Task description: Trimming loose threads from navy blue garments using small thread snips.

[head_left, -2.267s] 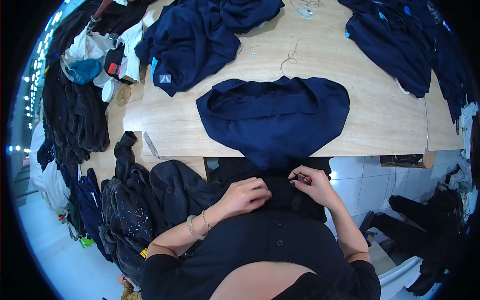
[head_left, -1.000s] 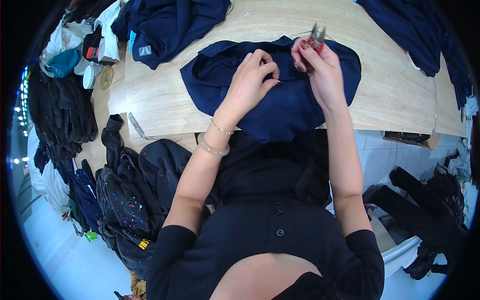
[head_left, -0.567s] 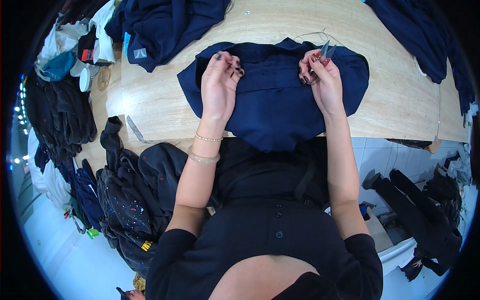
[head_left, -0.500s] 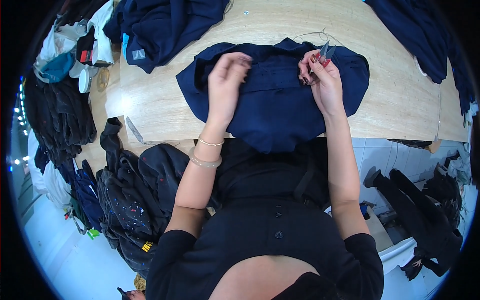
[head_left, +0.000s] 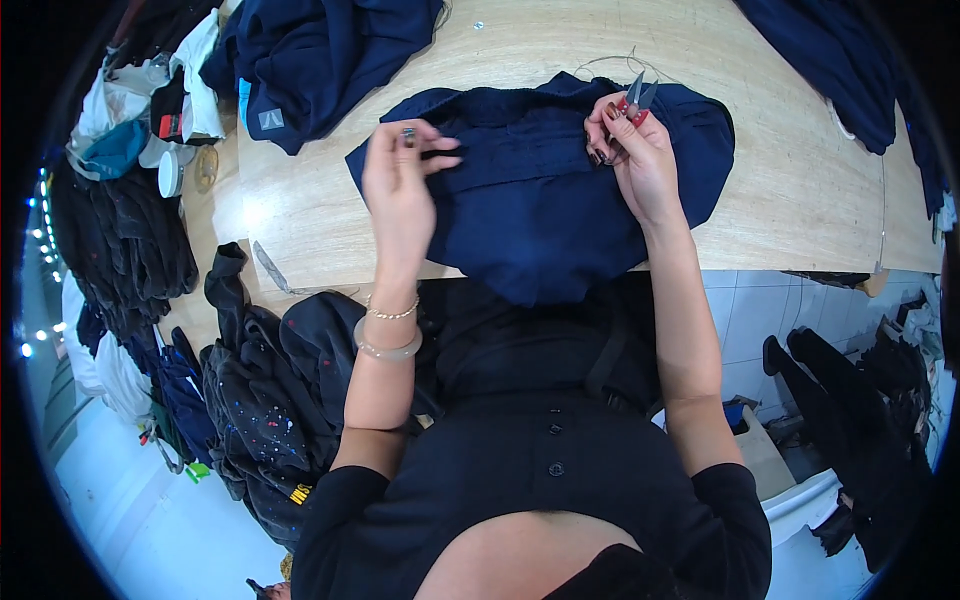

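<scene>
We look down on a navy garment [head_left: 530, 225] spread across the near edge of a pale wooden table [head_left: 790, 150], its open, band-like top facing away from us and its lower part hanging over the edge toward the wearer's lap. The left hand [head_left: 398, 190] is over the garment's left side, fingers loosely apart with nothing visible between them; that hand is blurred, so we can't be sure whether the fingertips touch the cloth. The right hand [head_left: 640, 165] is over the right side, fingers curled and clamped on small red-handled snips [head_left: 637, 104], whose parted blades point up and away from the wearer.

To handle the cloth well, we would judge it best to keep those points lifted clear of it, leaving the remaining right fingers free to steady the band. We'd have the left fingers spread the band flat, since dark folds could hide a seam. The overhanging part might drag, so we'd support it before pulling anything straight.
</scene>
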A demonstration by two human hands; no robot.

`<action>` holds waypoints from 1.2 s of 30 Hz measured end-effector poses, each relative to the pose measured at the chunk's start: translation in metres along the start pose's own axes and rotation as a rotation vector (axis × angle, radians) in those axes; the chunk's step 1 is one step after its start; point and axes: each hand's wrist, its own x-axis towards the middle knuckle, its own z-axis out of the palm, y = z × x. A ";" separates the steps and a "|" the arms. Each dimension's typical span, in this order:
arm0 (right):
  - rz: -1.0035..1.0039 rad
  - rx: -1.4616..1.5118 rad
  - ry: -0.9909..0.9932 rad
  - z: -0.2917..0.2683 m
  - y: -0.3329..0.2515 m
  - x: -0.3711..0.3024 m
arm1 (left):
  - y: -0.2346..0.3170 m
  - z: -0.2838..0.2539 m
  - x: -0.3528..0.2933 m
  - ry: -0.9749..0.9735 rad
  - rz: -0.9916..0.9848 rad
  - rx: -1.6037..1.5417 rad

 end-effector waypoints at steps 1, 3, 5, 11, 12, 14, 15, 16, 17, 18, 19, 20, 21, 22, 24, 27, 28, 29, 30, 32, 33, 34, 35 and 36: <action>-0.002 0.001 0.002 0.000 -0.001 0.000 | 0.005 -0.006 0.001 0.023 0.060 0.078; 0.002 0.009 -0.013 -0.001 -0.001 0.001 | 0.011 -0.007 0.000 0.013 0.206 0.269; 0.002 0.004 -0.017 -0.003 -0.001 0.001 | 0.019 0.010 -0.001 -0.168 0.287 0.558; 0.001 0.014 -0.014 -0.001 0.002 0.002 | -0.004 0.051 0.000 -0.372 0.419 0.963; -0.001 0.019 -0.019 -0.001 0.003 0.002 | -0.002 0.051 -0.002 -0.365 0.405 0.958; 0.011 0.021 -0.028 0.000 0.003 0.002 | 0.005 0.038 -0.004 -0.355 0.265 0.888; 0.023 0.020 -0.037 0.000 0.002 0.002 | 0.010 0.029 -0.006 -0.376 0.221 0.823; 0.023 0.020 -0.034 -0.002 0.001 0.002 | 0.019 0.020 -0.007 -0.404 0.167 0.751; 0.020 0.017 -0.031 -0.002 0.000 0.001 | 0.030 0.007 -0.008 -0.463 0.100 0.764; 0.017 0.012 -0.026 -0.002 0.000 0.001 | 0.040 -0.006 -0.009 -0.522 0.031 0.775; 0.020 0.012 -0.024 -0.003 -0.001 0.001 | 0.048 -0.020 -0.011 -0.562 -0.077 0.870; 0.012 0.020 -0.033 -0.003 -0.001 0.001 | 0.054 -0.031 -0.014 -0.596 -0.186 0.965; 0.005 0.027 -0.041 -0.003 0.000 0.002 | 0.057 -0.037 -0.017 -0.542 -0.214 1.015; 0.006 0.026 -0.040 -0.004 0.000 0.001 | 0.056 -0.034 -0.017 -0.543 -0.215 1.014; 0.005 0.019 -0.032 -0.003 0.002 0.002 | 0.057 -0.010 -0.015 -0.343 0.060 0.863; -0.002 0.016 -0.025 -0.003 0.003 0.003 | 0.033 0.035 -0.010 -0.358 0.273 0.858; -0.003 0.015 -0.026 -0.002 0.003 0.003 | 0.021 0.046 -0.008 -0.350 0.301 0.907; 0.002 0.006 -0.013 -0.001 0.002 0.003 | 0.012 0.052 -0.005 -0.346 0.297 0.977; 0.006 -0.003 -0.001 0.000 0.002 0.003 | 0.005 0.055 -0.003 -0.341 0.292 1.048; -0.003 -0.002 -0.024 0.001 0.001 0.003 | -0.001 0.052 0.001 -0.369 0.332 1.005; -0.011 -0.001 -0.049 0.000 0.001 0.003 | -0.003 0.050 0.003 -0.397 0.370 0.962; -0.011 -0.002 -0.046 -0.001 0.001 0.003 | -0.002 0.046 0.006 -0.400 0.370 0.961; -0.007 -0.005 -0.035 -0.002 0.001 0.003 | 0.001 0.042 0.009 -0.408 0.279 0.863; -0.003 -0.008 -0.024 -0.002 0.001 0.003 | 0.005 0.040 0.011 -0.415 0.189 0.764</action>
